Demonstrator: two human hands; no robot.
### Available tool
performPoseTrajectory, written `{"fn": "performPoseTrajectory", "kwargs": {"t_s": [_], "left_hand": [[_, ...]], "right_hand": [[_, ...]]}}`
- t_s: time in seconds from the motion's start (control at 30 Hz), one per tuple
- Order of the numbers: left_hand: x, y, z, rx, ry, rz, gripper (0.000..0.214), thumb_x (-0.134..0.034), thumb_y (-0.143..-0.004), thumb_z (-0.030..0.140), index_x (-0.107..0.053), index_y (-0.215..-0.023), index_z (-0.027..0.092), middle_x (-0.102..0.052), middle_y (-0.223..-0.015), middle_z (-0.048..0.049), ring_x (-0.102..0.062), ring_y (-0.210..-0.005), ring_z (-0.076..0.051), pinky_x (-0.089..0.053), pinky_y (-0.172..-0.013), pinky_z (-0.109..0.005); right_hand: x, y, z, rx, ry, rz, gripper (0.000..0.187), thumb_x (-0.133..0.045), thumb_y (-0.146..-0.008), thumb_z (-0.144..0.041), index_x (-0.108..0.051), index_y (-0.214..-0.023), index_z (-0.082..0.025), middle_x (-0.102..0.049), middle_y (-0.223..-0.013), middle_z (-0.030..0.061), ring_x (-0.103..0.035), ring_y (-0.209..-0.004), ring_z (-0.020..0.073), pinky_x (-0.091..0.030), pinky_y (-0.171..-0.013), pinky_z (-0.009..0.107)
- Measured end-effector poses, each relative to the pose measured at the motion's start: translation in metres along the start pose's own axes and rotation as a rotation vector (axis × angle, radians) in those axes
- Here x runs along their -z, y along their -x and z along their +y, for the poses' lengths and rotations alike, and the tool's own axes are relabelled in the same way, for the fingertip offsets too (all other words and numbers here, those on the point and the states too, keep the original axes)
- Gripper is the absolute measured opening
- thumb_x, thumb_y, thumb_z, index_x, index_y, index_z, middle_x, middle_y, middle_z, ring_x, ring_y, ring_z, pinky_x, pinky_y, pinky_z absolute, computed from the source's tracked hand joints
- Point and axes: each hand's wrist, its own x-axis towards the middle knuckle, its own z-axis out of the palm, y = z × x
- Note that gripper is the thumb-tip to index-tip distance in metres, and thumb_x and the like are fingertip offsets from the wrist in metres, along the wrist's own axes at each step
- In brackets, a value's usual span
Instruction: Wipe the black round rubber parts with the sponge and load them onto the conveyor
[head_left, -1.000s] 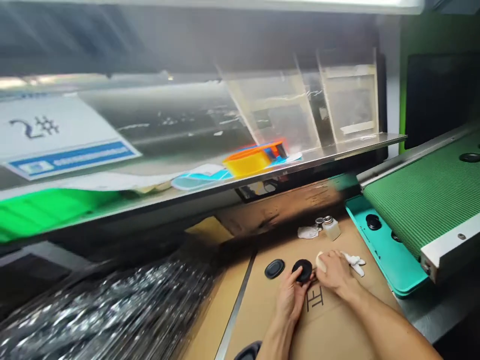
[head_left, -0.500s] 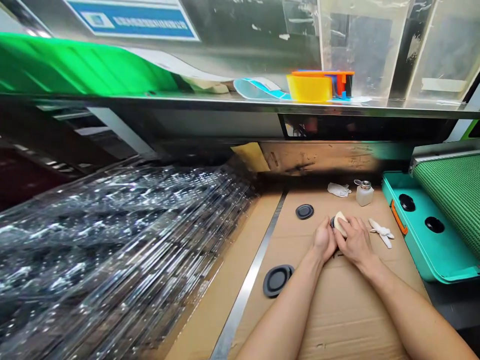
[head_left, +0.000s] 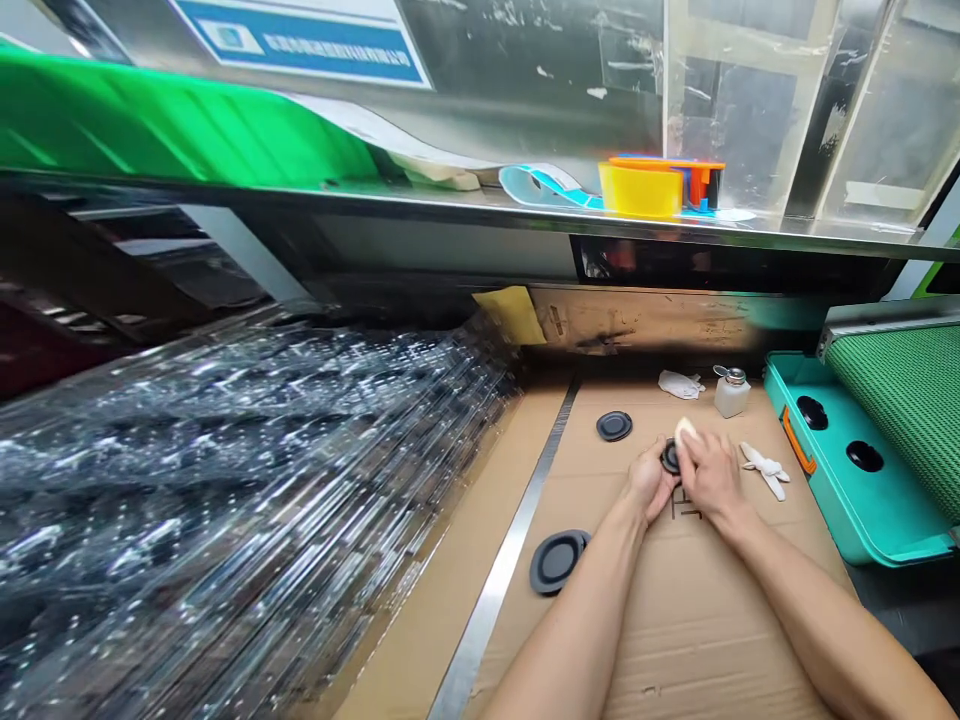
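Note:
My left hand (head_left: 649,480) is closed around the edge of a small round black part (head_left: 670,457), holding it above the cardboard. Pinched in the fingers of my right hand (head_left: 711,474) is a cream-coloured pad (head_left: 685,430), which sits against or just over the black part; exact contact is hidden by the fingers. Two dark round pieces lie left of my hands: a smaller black disc (head_left: 615,426) farther back and a larger black disc (head_left: 558,562) beside my left forearm, with another piece partly under it.
A crumpled white cloth (head_left: 681,384), a small bottle with a metal top (head_left: 731,392) and a knotted white cloth (head_left: 765,470) lie beyond and right. A teal tray (head_left: 847,515) holds two black parts beside a green belt (head_left: 900,380). Clear plastic trays (head_left: 247,500) fill the left.
My right hand has shifted the pad toward the far side of the black part, uncovering more of its ringed face. The view has swung slightly.

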Motion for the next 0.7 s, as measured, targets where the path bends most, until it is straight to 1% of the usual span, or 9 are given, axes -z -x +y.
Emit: {"fn": "performPoseTrajectory", "kwargs": {"t_s": [0.03, 0.17, 0.27, 0.37, 0.4, 0.43, 0.53, 0.63, 0.7], "left_hand": [[0.000, 0.000, 0.000, -0.011, -0.002, 0.002, 0.031, -0.043, -0.101, 0.023, -0.067, -0.090, 0.009, -0.074, -0.094, -0.0160, -0.072, -0.094, -0.022, -0.057, -0.092, -0.035], [-0.002, 0.000, 0.000, 0.011, 0.019, -0.006, 0.033, -0.040, -0.102, 0.025, -0.066, -0.088, 0.011, -0.074, -0.093, -0.0153, -0.072, -0.097, -0.022, -0.057, -0.093, -0.036], [-0.002, -0.001, 0.001, -0.018, -0.006, 0.021, 0.032, -0.039, -0.102, 0.024, -0.066, -0.092, 0.010, -0.074, -0.093, -0.0143, -0.071, -0.098, -0.022, -0.057, -0.094, -0.037], [-0.002, 0.000, 0.002, 0.043, 0.007, -0.029, 0.035, -0.038, -0.103, 0.028, -0.066, -0.093, 0.011, -0.073, -0.098, -0.0153, -0.071, -0.101, -0.023, -0.056, -0.096, -0.037], [-0.002, 0.001, 0.003, 0.056, 0.009, -0.044, 0.036, -0.037, -0.103, 0.029, -0.066, -0.094, 0.011, -0.073, -0.099, -0.0160, -0.070, -0.101, -0.023, -0.056, -0.097, -0.038], [-0.001, 0.001, 0.003, 0.056, 0.007, -0.053, 0.036, -0.037, -0.103, 0.029, -0.067, -0.095, 0.010, -0.073, -0.101, -0.0166, -0.070, -0.101, -0.023, -0.055, -0.096, -0.038], [0.000, 0.002, 0.003, 0.028, -0.004, -0.061, 0.034, -0.037, -0.102, 0.025, -0.066, -0.096, 0.009, -0.072, -0.104, -0.0179, -0.070, -0.100, -0.024, -0.056, -0.092, -0.040], [0.002, 0.002, 0.004, 0.062, -0.008, -0.110, 0.032, -0.041, -0.102, 0.028, -0.066, -0.097, 0.009, -0.072, -0.103, -0.0172, -0.070, -0.092, -0.023, -0.058, -0.081, -0.039], [0.003, 0.000, 0.005, 0.060, -0.014, -0.139, 0.031, -0.046, -0.101, 0.033, -0.067, -0.100, 0.010, -0.072, -0.099, -0.0152, -0.070, -0.085, -0.022, -0.056, -0.072, -0.035]], "right_hand": [[0.000, 0.000, 0.001, -0.014, 0.002, 0.014, 0.033, -0.048, -0.098, -0.031, -0.070, -0.123, -0.023, -0.064, -0.125, 0.0107, -0.051, -0.100, 0.0254, -0.041, -0.087, 0.038], [-0.002, 0.000, 0.001, 0.063, -0.012, -0.011, 0.034, -0.049, -0.098, -0.031, -0.068, -0.125, -0.024, -0.062, -0.130, 0.0100, -0.050, -0.105, 0.0255, -0.041, -0.091, 0.037], [-0.003, 0.003, -0.002, -0.016, 0.026, 0.000, 0.033, -0.049, -0.097, -0.029, -0.069, -0.123, -0.022, -0.063, -0.127, 0.0113, -0.051, -0.104, 0.0257, -0.041, -0.090, 0.038], [-0.005, 0.003, -0.001, 0.055, 0.018, -0.047, 0.035, -0.050, -0.097, -0.031, -0.067, -0.127, -0.025, -0.062, -0.130, 0.0098, -0.051, -0.104, 0.0249, -0.041, -0.089, 0.037], [-0.005, 0.001, 0.002, 0.060, 0.013, -0.059, 0.035, -0.050, -0.097, -0.032, -0.067, -0.127, -0.025, -0.062, -0.130, 0.0095, -0.052, -0.104, 0.0247, -0.042, -0.089, 0.036], [-0.005, -0.002, 0.007, 0.025, 0.012, -0.058, 0.034, -0.051, -0.097, -0.032, -0.068, -0.126, -0.025, -0.063, -0.128, 0.0097, -0.053, -0.103, 0.0245, -0.042, -0.090, 0.037], [-0.002, -0.014, 0.027, -0.105, -0.046, 0.019, 0.032, -0.050, -0.096, -0.030, -0.070, -0.120, -0.021, -0.066, -0.121, 0.0113, -0.054, -0.107, 0.0248, -0.043, -0.095, 0.038], [0.008, -0.020, 0.039, -0.097, -0.197, 0.135, 0.037, -0.050, -0.096, -0.031, -0.063, -0.127, -0.017, -0.064, -0.125, 0.0129, -0.053, -0.116, 0.0254, -0.042, -0.102, 0.040], [0.018, -0.020, 0.038, -0.105, -0.297, 0.156, 0.045, -0.054, -0.093, -0.034, -0.056, -0.135, -0.017, -0.062, -0.128, 0.0143, -0.055, -0.119, 0.0255, -0.044, -0.102, 0.041]]}}
